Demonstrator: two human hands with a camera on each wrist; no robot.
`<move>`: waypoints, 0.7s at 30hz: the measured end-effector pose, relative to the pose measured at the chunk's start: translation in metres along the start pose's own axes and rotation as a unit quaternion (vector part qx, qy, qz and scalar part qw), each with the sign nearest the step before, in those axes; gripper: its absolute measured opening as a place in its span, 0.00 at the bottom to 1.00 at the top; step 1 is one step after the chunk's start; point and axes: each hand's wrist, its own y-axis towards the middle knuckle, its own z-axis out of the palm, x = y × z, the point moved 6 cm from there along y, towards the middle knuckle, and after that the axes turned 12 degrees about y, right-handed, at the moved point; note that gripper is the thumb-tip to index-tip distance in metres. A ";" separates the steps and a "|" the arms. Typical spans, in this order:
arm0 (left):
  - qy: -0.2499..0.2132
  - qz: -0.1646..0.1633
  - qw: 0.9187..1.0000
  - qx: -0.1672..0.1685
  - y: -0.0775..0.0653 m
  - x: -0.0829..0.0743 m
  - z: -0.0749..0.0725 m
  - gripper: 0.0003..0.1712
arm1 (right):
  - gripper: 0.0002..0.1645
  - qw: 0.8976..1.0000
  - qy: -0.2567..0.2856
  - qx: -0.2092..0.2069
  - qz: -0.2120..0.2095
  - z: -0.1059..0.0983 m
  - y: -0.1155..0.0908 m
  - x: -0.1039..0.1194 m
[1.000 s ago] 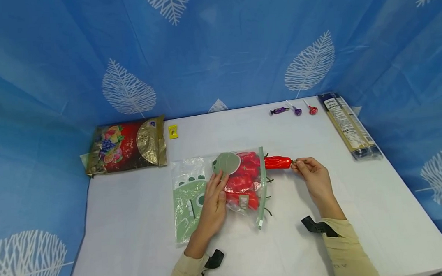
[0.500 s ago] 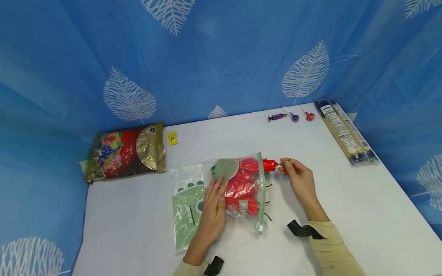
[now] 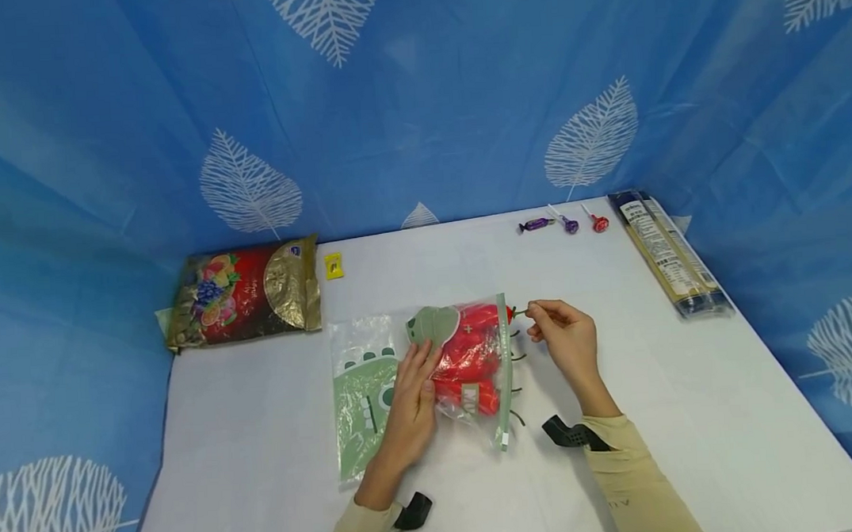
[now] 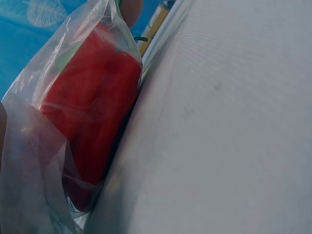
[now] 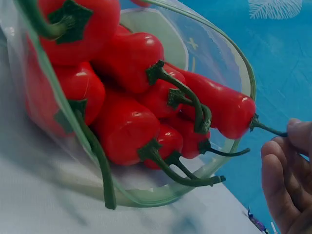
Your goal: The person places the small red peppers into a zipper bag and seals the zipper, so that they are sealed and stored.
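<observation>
On the table lies a clear zip bag (image 3: 365, 388) with a green cartoon print, its mouth toward the right. Several red chili peppers (image 5: 127, 134) with green stems fill it, stems poking out past the green rim. My left hand (image 3: 412, 393) rests across the middle of the bag, fingers extended over it. At the mouth, my right hand (image 3: 568, 343) pinches the stem of one chili pepper (image 5: 219, 105) between thumb and finger. That pepper's body is mostly inside the bag, by the far side of the opening. The left wrist view shows red peppers (image 4: 97, 92) through the plastic.
A red and gold fruit-print packet (image 3: 245, 294) lies at the back left, beside a small yellow wrapped candy (image 3: 334, 265). At the back right are a purple wrapped candy (image 3: 536, 225), a purple lollipop (image 3: 570, 226), a red lollipop (image 3: 599, 224) and a long dark-and-gold packet (image 3: 670, 254).
My right hand has moved left, sliding the pinched chili pepper into the bag until just its top and stem stick out. The left hand has stayed on the bag.
</observation>
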 end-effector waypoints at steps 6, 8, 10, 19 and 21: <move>-0.001 0.001 1.000 0.002 0.000 0.000 0.001 0.27 | 0.17 1.000 -0.001 0.001 -0.012 0.001 -0.002 0.000; 0.000 0.000 1.000 0.000 0.001 0.000 0.001 0.27 | 0.17 1.000 0.006 0.009 -0.009 0.003 -0.001 0.000; 0.000 -0.001 1.000 0.000 0.001 0.000 0.001 0.27 | 0.16 1.000 0.012 0.017 -0.001 0.005 0.001 0.000; 0.000 -0.003 1.000 0.000 0.002 -0.001 0.000 0.26 | 0.12 0.995 -0.069 0.066 0.003 0.008 0.006 0.002; 0.000 -0.003 1.000 -0.001 0.001 -0.001 -0.001 0.26 | 0.11 0.993 -0.093 0.068 -0.002 0.009 0.006 0.004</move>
